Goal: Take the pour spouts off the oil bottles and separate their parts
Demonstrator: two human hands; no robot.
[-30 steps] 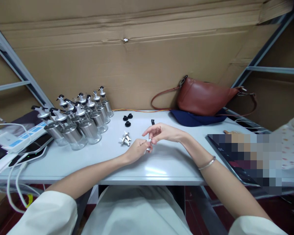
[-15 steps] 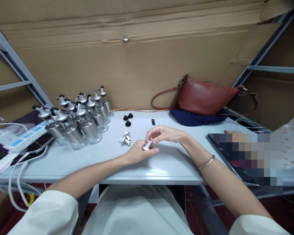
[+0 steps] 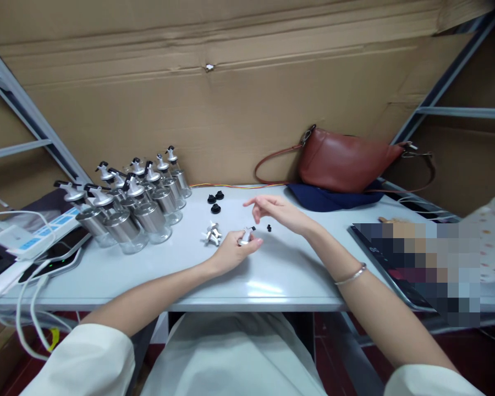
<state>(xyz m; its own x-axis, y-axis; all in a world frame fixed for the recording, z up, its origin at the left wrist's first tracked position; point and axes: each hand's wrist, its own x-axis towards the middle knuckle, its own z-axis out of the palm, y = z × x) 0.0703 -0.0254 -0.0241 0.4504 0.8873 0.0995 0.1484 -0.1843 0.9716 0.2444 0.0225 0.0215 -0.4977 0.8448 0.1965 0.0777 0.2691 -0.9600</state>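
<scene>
Gleaming below hands [image 3: 233, 252]: white table [image 3: 299, 279]; cardboard wall [image 3: 239, 124] behind.

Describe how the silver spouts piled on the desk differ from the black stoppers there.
Shape: the silver spouts have parts jutting out; the black stoppers look round and squat.
Arrangement: the silver spouts lie heaped together; the black stoppers form a looser group of three.
Place: the silver spouts sit beside the left hand; the black stoppers lie farther back.
Shared: both groups rest on the desk, held by neither hand.
</scene>
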